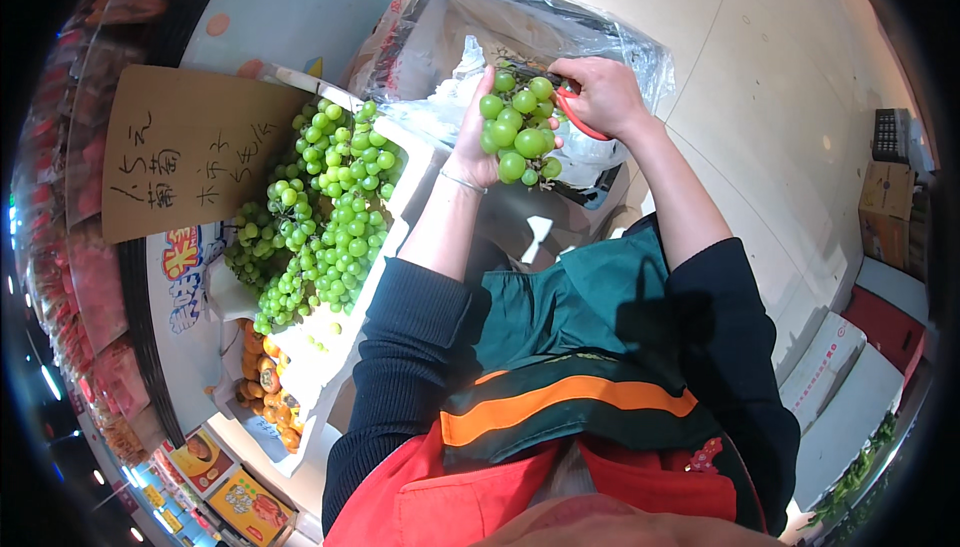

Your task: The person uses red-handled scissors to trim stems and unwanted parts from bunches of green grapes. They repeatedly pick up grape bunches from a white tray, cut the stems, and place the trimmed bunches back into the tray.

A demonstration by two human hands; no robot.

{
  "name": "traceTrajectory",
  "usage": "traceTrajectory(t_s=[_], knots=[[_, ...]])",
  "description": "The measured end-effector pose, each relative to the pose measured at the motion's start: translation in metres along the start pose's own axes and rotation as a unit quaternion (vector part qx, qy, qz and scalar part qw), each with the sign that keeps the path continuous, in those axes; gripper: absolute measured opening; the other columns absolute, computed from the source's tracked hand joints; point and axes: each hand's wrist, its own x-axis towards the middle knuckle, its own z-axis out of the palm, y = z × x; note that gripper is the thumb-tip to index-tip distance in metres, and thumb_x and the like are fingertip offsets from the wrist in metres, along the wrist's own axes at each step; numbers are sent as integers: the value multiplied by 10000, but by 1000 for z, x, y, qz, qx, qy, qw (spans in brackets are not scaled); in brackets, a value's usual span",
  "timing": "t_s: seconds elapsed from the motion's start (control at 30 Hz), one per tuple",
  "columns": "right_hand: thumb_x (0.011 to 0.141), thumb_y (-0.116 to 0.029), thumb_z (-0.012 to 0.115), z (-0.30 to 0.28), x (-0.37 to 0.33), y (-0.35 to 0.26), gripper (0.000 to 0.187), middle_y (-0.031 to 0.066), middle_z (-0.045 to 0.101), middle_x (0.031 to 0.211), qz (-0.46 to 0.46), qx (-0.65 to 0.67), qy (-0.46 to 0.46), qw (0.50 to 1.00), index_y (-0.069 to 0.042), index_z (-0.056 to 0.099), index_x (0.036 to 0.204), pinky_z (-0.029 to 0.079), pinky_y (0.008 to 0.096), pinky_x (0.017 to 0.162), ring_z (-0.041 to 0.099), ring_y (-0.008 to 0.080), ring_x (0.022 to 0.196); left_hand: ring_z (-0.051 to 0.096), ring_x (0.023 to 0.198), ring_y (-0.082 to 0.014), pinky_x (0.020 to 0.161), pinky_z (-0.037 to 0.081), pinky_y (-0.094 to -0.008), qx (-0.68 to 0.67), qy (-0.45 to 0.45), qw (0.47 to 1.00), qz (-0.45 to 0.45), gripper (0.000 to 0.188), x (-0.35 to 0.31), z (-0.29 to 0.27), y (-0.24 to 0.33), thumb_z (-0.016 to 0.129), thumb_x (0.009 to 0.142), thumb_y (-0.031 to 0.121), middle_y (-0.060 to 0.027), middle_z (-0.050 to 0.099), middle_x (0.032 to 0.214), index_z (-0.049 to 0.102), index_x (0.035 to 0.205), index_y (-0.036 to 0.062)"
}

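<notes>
Left hand (472, 139): curled under and behind a bunch of green grapes (518, 127), by which it is filled; a thin bracelet (463, 183) is worn at the wrist.
Right hand (603, 95): closed around the red-handled scissors (575, 119), the back of the hand being turned upward.
Bunch of green grapes: held in the left palm, over the near part of a plastic-lined container (645, 55); large round berries are shown, with a few small ones at the lower end.
Red-handled scissors: directed toward the top of the bunch, where the stems are gathered; whether the blades are parted cannot be told.
Plastic-lined container: draped over its rim with clear film; crumpled white wrapping (468, 59) is seen inside, beside the left fingers.
White foam box (415, 159): placed to the left of the left forearm and filled with more green grapes (348, 222), heaped in bunches.
Cardboard sign (200, 212): propped at the far left side of the heap, marked with black handwriting.
Persimmons (266, 375): piled nearer the body, below the grapes.
</notes>
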Motion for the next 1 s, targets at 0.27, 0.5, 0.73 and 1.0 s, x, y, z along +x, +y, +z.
traceTrajectory(t_s=[0.27, 0.5, 0.73, 1.0], knots=[[782, -309, 627, 1, 1, 1, 272, 71, 697, 805, 34, 2, -55, 998, -195, 689, 1021, 538, 403, 692, 670, 289, 776, 642, 814, -330, 731, 560, -478, 0, 36, 999, 15, 716, 2, -4, -1, 302, 929, 640, -183, 616, 983, 522, 1200, 14], [795, -444, 658, -16, -1, 2, 365, 90, 685, 830, 49, 50, -96, 993, -169, 670, 1035, 512, 398, 694, 655, 296, 810, 639, 801, -371, 738, 558, -465, -22, 15, 999, 21, 707, 1, -6, 3, 337, 927, 628, -242, 611, 957, 518, 1198, 0], [803, -425, 643, -27, -1, 5, 346, 64, 683, 847, 71, 19, -100, 992, -166, 664, 1031, 504, 381, 683, 651, 272, 821, 646, 817, -375, 714, 566, -465, 25, 78, 996, 42, 721, 3, -6, 4, 348, 916, 642, -239, 616, 964, 529, 1191, 1], [768, -318, 683, -27, -5, 11, 304, 87, 648, 735, 41, 45, -88, 994, -105, 664, 985, 475, 355, 625, 624, 258, 690, 636, 888, -266, 763, 565, -496, 74, 84, 993, 34, 675, -1, 1, 3, 393, 915, 626, -129, 622, 1040, 529, 1209, 34]])
